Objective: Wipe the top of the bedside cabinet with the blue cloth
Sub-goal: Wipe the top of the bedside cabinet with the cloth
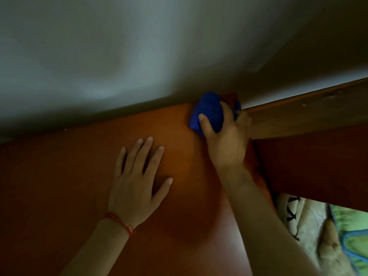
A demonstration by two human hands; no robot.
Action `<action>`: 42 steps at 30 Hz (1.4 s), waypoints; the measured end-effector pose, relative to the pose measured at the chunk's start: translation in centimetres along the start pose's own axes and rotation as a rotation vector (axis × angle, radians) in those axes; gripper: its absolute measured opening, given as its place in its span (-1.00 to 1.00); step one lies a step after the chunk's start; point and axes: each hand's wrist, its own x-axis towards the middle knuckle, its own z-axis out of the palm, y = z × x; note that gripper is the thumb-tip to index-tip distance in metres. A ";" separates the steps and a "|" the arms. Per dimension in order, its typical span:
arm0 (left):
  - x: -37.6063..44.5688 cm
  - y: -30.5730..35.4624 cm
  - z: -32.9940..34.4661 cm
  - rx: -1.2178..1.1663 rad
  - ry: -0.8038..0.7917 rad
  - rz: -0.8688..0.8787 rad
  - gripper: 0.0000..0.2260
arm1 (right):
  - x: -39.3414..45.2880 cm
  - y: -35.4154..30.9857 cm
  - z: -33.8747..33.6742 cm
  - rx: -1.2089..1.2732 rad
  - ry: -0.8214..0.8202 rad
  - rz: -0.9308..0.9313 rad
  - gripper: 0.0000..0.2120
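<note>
We are mid-wipe, our right hand (225,136) gripping the bunched blue cloth (207,112) at the cabinet top's (59,186) far corner, centre-right of the frame, while our left hand (137,176) lies flat and empty; next, probably a sweep back leftward.

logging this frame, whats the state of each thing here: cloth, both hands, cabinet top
blue cloth: bunched, pressed on the far right corner
right hand: gripping the cloth
left hand: flat, fingers spread, empty
cabinet top: bare apart from hands and cloth
</note>
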 end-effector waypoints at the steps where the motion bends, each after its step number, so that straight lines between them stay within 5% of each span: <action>1: -0.1 0.0 0.1 -0.003 0.009 0.002 -0.42 | -1.2 0.1 -0.1 0.020 0.019 0.033 -0.43; 6: -0.2 0.1 0.1 0.007 0.017 0.002 -0.42 | -8.2 0.9 -1.5 -0.011 0.037 0.124 -0.40; 10: -0.2 0.2 0.1 0.018 0.032 0.015 -0.42 | -3.3 -0.4 -0.4 -0.027 0.030 0.157 -0.42; 17: -0.6 0.2 0.0 0.020 0.025 0.023 -0.41 | -10.7 2.7 -2.7 0.039 -0.003 0.077 -0.43; 23: -2.4 1.1 0.4 0.014 0.026 0.009 -0.41 | -4.6 2.7 -2.2 0.009 -0.101 -0.026 -0.44; 29: -7.6 5.1 1.4 -0.031 0.051 0.011 -0.45 | -14.7 6.8 -5.7 -0.027 -0.071 -0.023 -0.43; 35: -9.5 6.7 3.3 0.020 0.017 -0.022 -0.45 | -9.7 5.7 -3.9 -0.047 -0.069 -0.065 -0.43; 42: -9.7 6.7 3.5 0.006 0.078 -0.029 -0.46 | -18.4 9.0 -6.5 -0.076 -0.023 -0.053 -0.39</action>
